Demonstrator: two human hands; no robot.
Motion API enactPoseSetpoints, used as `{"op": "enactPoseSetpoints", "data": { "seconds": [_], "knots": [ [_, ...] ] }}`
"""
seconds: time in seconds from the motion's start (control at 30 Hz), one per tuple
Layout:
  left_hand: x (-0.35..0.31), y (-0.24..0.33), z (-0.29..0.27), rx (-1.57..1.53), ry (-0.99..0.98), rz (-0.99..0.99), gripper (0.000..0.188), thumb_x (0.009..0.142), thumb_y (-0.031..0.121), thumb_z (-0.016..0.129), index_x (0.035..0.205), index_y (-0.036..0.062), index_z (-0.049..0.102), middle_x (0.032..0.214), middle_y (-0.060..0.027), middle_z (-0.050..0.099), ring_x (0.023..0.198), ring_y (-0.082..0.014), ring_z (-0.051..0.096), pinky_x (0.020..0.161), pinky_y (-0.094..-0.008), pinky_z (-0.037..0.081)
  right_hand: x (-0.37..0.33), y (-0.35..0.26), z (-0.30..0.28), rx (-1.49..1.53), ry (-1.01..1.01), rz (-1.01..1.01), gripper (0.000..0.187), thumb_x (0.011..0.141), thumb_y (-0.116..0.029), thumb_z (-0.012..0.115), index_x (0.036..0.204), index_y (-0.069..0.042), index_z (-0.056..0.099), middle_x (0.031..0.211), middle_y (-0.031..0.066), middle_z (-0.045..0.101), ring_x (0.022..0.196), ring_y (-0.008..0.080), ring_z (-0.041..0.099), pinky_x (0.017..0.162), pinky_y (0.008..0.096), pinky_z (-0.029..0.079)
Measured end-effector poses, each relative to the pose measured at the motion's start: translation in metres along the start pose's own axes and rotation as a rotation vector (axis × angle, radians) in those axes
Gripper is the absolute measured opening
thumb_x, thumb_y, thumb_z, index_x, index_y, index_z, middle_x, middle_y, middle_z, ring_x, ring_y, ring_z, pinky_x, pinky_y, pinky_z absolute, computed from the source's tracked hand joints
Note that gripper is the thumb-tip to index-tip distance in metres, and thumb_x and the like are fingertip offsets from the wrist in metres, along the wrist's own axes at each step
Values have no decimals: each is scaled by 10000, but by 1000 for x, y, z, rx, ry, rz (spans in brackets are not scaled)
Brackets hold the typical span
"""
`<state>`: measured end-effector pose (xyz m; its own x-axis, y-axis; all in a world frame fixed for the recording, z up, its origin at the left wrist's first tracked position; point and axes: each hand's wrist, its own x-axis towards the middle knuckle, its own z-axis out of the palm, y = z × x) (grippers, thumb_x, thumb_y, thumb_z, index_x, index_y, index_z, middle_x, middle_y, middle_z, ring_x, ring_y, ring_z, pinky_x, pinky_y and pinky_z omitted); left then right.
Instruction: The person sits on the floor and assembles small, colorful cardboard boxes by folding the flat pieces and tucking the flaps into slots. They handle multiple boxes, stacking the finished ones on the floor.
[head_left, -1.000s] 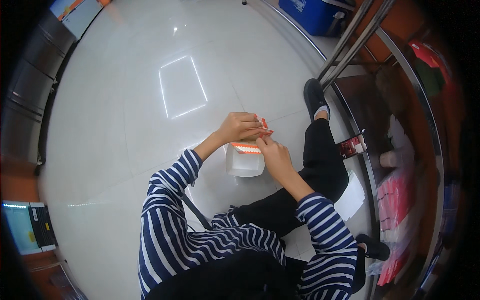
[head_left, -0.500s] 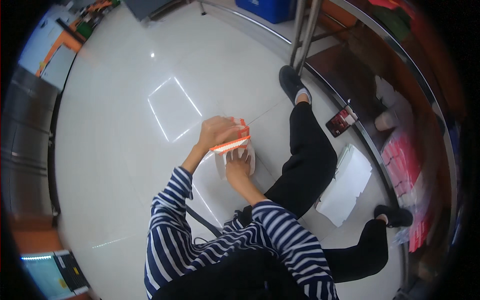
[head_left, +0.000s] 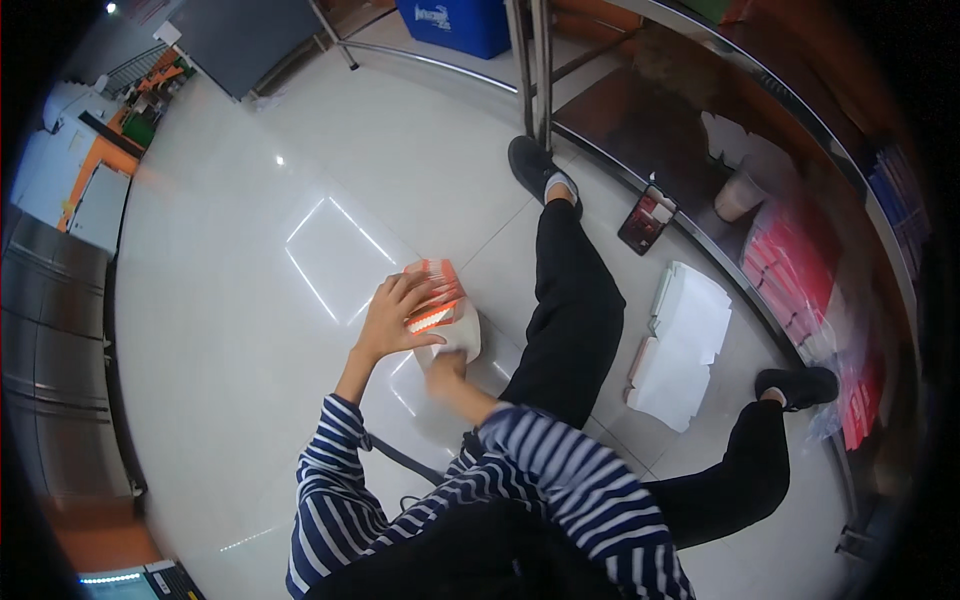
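In front of me, an orange-and-white stack (head_left: pixel 440 279), which looks like folded paper cartons, rests on a white stool (head_left: pixel 467 338). My left hand (head_left: pixel 388 312) lies over the stack's left side, with fingers spread across its top and the thumb along its near edge. My right hand (head_left: pixel 446 372) is just on the near side of the stack, low over the stool. Motion blurs its fingers, so I cannot tell what it holds, if anything.
Right of my legs, white card sheets (head_left: pixel 685 345) lie on the floor. A phone (head_left: pixel 648 222) leans by a low shelf holding a cup (head_left: pixel 738 195) and pink packets (head_left: pixel 795 260). Beyond my foot stand a metal leg (head_left: pixel 530 80) and a blue bin (head_left: pixel 455 28). Steel cabinets (head_left: pixel 55 350) line the left.
My left hand has spread its fingers over the stack. My right hand has drawn back toward me from the stack's near face. The whole view has shifted.
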<state>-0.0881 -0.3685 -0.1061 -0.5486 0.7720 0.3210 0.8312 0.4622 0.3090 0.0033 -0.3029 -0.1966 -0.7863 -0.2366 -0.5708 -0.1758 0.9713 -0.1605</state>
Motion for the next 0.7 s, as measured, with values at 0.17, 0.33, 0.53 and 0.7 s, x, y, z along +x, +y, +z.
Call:
{"op": "enactPoseSetpoints", "data": {
  "seconds": [0.17,0.33,0.53,0.7],
  "knots": [
    [-3,-4,-1,-264,-53,-131,973,488,643,704,1230,57,475,1265,-124,469,1099,-331,445,934,-450,337,-203,78,-124,238,-7,-663,182,752,-164,561,850,-51,665,829,163,646,805,323,638,652,440,514],
    [29,59,-40,-231,265,-141,909,596,592,687,1255,16,440,1203,-157,486,1123,-311,440,971,-427,309,-240,259,-114,-11,347,-94,221,703,-249,662,727,-31,633,704,171,618,732,336,615,640,420,487],
    [143,157,-39,-578,586,113,476,730,343,659,1041,-5,567,1045,-142,569,989,-270,529,875,-354,395,-242,375,68,54,-40,184,707,552,-505,757,1056,-55,551,1112,149,514,1015,324,520,803,454,439],
    [170,205,-20,-617,442,196,201,699,33,670,887,-9,615,889,-123,612,842,-236,586,761,-297,446,-245,344,143,-27,77,52,766,536,-506,761,1083,-27,519,1178,159,447,1049,343,465,802,466,427]
  ]
}}
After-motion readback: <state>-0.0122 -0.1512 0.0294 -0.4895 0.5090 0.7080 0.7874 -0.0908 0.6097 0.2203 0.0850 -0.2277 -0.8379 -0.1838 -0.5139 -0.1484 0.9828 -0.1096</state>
